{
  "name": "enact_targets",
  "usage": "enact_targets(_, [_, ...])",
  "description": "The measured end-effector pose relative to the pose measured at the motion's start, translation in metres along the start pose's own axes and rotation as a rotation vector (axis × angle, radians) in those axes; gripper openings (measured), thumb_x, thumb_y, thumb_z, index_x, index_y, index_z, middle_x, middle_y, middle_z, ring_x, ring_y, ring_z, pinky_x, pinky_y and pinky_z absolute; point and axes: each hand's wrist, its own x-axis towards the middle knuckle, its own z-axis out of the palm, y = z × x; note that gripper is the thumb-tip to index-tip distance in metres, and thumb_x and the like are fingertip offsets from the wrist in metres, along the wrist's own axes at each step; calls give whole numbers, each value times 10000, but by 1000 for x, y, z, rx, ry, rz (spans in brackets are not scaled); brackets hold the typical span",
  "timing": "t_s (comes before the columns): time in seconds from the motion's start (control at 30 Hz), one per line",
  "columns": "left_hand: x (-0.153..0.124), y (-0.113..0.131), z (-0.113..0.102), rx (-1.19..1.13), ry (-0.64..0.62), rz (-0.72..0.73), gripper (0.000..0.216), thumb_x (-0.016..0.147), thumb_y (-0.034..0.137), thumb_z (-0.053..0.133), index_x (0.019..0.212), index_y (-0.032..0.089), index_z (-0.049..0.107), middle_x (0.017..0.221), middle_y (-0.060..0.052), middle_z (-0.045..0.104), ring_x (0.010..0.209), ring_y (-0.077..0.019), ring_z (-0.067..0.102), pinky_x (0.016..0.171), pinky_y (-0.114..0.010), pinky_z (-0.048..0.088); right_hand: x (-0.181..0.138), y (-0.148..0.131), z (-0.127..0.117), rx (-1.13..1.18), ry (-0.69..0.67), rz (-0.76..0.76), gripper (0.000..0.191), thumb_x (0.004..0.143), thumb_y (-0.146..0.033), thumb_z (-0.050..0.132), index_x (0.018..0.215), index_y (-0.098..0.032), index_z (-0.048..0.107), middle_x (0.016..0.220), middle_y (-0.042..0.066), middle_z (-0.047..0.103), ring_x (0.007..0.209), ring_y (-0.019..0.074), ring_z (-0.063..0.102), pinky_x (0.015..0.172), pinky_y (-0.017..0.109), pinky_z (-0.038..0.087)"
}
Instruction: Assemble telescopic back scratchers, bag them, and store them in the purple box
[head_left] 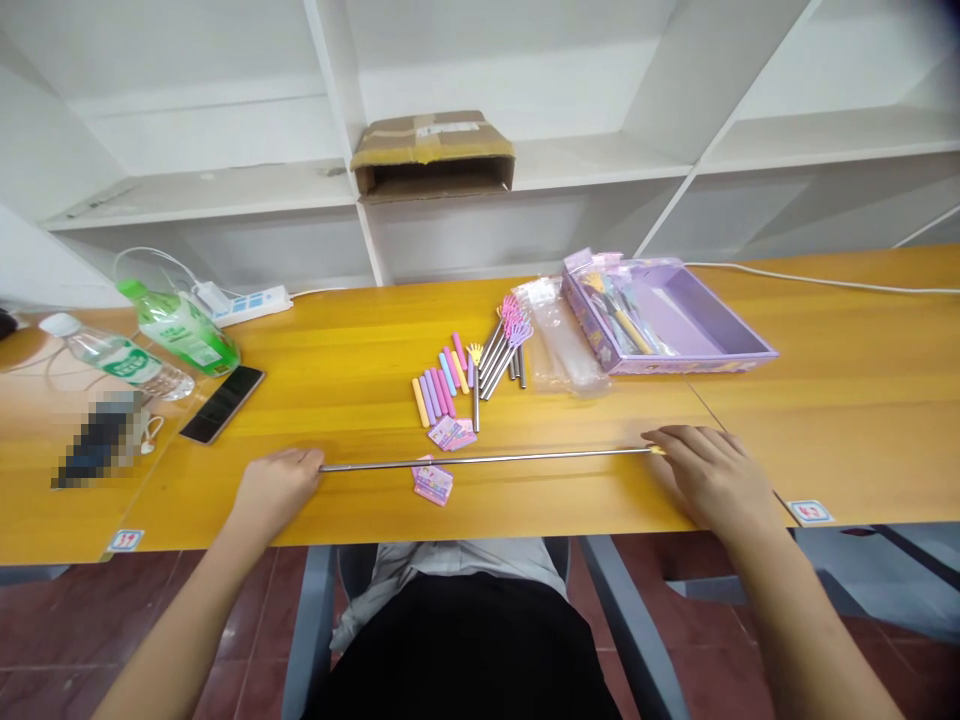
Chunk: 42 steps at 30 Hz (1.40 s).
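Note:
A long thin metal telescopic rod (pixel 487 460) stretches level just above the yellow table (pixel 337 350). My left hand (pixel 277 485) is closed on its left end. Gripping the right end, where a yellow tip shows, is my right hand (pixel 709 470). Under the rod lie small pink cards (pixel 433 482), with more cards (pixel 451 433) behind it. Further back are several pastel handle sleeves (pixel 441 385) and a bundle of collapsed metal rods with little hand-shaped tips (pixel 502 345).
A purple box (pixel 697 345) with more pieces and a clear plastic bag (pixel 559 340) sit at the back right. At the left lie two bottles (pixel 176 330), a black phone (pixel 223 402) and a power strip (pixel 244 303). A cardboard box (pixel 433 155) rests on the shelf.

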Motion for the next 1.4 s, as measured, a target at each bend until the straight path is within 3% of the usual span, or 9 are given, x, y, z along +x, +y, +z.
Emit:
enact_targets(0.2, [-8,-10,8,-33,33,37,281,927,153,507,701,206,667,669,-75,697,648,-239,671,547,-312,311,-24,10,0,37,-57,51,244,1057,-255,578,1244,-242,734,1137,82,744,992,254,691,885,380,459])
enact_targets(0.33, [-10,-7,12,-32,68,77,270,987,206,516,766,212,671,739,-55,730,711,-226,697,589,-318,372,-33,3,9,51,-114,130,341,1060,-292,571,1371,-249,706,1181,107,694,982,244,696,858,374,501])
enact_targets(0.47, [-13,-2,19,22,156,24,230,1019,281,541,847,206,674,803,-72,733,826,-263,707,705,-343,464,-38,-10,15,84,-162,244,441,1090,-292,497,1503,-238,641,1231,148,617,980,234,707,760,334,544])
enact_targets(0.67, [-17,-7,32,-11,145,-7,262,1030,237,518,837,209,694,789,-69,744,831,-261,718,701,-339,462,-38,-17,17,159,-72,269,453,1083,-291,504,1514,-264,641,1190,132,644,930,221,722,754,324,576])
enact_targets(0.9, [-27,0,27,-76,232,-15,299,1013,198,554,778,216,737,741,-25,784,744,-196,749,651,-306,454,-40,-20,12,127,-36,193,393,1069,-183,513,1400,-259,711,1197,136,703,909,199,742,687,296,543])
enact_targets(1.07, [-27,15,22,-142,134,-43,324,1008,239,545,759,212,750,757,-59,804,753,-223,776,642,-302,482,-30,-34,8,75,-52,186,343,1052,-173,536,1289,-268,765,1156,84,741,831,170,739,621,289,509])
enact_targets(1.27, [-12,62,2,-210,-108,-69,288,963,215,525,930,213,812,884,-105,837,865,-276,803,675,-310,519,10,-86,5,284,-96,38,349,1069,-141,495,1316,-228,726,1137,96,750,1007,207,741,849,331,579])
enact_targets(1.4, [4,98,-13,-218,-243,-94,276,972,220,544,1030,201,813,955,-128,840,906,-297,811,720,-324,545,38,-121,4,307,-85,14,378,1053,-77,482,1333,-207,701,1113,92,763,957,225,699,859,361,568])
